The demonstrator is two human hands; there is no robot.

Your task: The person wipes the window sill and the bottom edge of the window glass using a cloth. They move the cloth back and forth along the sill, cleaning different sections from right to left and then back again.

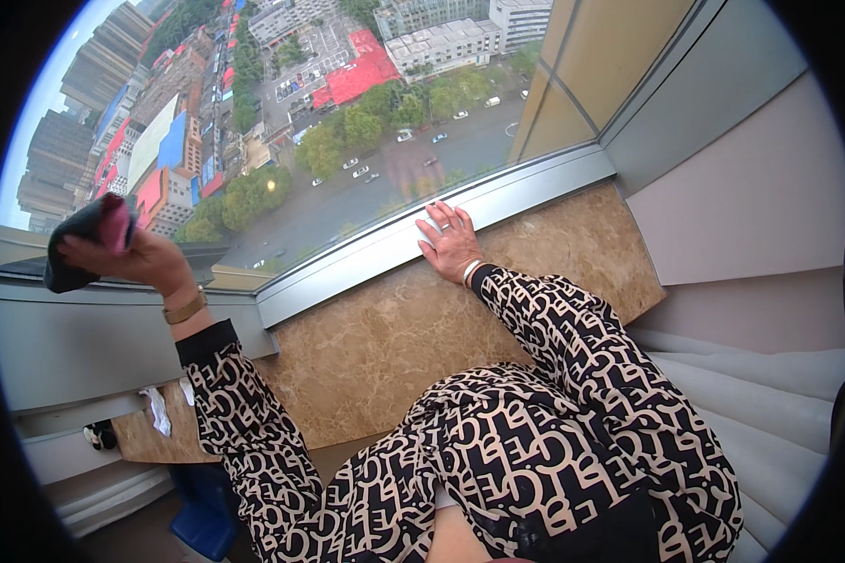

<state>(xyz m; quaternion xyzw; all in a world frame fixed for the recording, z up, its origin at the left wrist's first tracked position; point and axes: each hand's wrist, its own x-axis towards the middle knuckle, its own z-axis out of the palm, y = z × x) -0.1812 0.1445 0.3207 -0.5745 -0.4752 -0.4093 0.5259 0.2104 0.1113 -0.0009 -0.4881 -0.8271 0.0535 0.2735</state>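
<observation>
In my left hand (137, 257), raised at the left, is a bunched dark cloth (67, 271) with a pink side. The cloth overlaps the left part of the window in view; whether it touches the glass I cannot tell. My right hand (453, 246) holds nothing and rests with spread fingers on the silver metal window frame (352, 265). A faint reflection of a hand shows in the window glass (401, 176) above it. Below the frame runs a brown marbled stone sill (373, 338), partly covered by my patterned sleeves and body.
White cloths or papers (158, 412) lie on another stretch of sill at the lower left, near a small black-and-white item (101, 435). A blue chair or stool (208, 517) stands below it. Pale curtains (753, 394) hang at the right. Streets and buildings lie far below outside.
</observation>
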